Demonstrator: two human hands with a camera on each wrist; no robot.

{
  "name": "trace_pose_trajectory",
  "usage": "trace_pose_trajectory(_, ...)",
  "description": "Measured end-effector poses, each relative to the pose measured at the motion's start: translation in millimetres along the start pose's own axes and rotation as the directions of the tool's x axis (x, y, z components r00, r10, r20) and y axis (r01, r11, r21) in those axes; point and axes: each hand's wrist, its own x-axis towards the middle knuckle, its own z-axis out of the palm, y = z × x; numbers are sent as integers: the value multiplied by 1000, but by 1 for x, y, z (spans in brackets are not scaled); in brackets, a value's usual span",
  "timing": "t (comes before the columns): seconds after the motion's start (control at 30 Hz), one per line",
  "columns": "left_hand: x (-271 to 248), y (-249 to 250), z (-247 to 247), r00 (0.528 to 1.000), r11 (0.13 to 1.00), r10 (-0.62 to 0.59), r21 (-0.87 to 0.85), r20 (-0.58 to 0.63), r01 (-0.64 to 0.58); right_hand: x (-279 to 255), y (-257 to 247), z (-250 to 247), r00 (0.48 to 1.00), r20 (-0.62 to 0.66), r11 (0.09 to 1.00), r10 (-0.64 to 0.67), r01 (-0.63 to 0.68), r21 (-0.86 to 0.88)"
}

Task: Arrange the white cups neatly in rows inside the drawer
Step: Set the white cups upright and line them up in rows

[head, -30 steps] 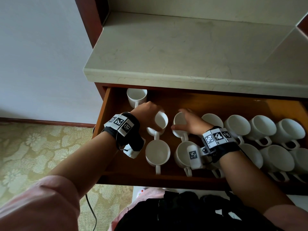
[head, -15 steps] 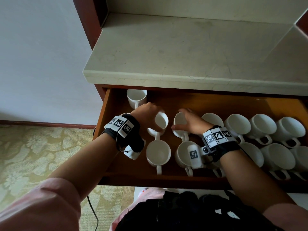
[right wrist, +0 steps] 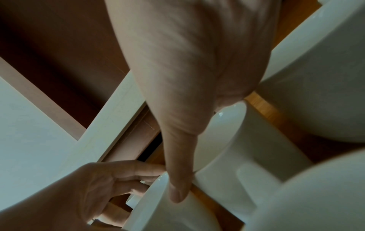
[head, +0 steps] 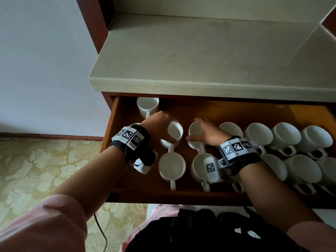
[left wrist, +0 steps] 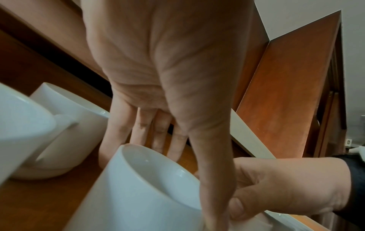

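The wooden drawer (head: 236, 113) is pulled out and holds several white cups. My left hand (head: 163, 128) grips one white cup (head: 175, 132) in the back row, thumb on its near rim and fingers behind it (left wrist: 138, 195). Right beside it, my right hand (head: 203, 131) grips the neighbouring white cup (head: 195, 130), with the thumb (right wrist: 177, 179) down between the two cups. The two held cups stand upright, almost touching. Two more cups (head: 171, 166) (head: 199, 166) stand in front of them, handles toward me.
A lone cup (head: 147, 106) stands at the drawer's back left corner. Two rows of cups (head: 285, 133) (head: 301, 168) fill the right half. A pale stone countertop (head: 200, 60) overhangs the drawer's back. Patterned carpet (head: 45, 170) lies to the left.
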Motion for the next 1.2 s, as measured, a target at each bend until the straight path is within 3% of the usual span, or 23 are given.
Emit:
trace_pose_trajectory(0.83,0,5,-2,1000,1000,-14,17,25,13,-1,-1,0,1000,6,1000,-6,6,-17)
trace_pose_trajectory(1.2,1,8,-3,996,991,-23,136,84,11,-2,-3,-1,1000,9,1000,0,0,-26)
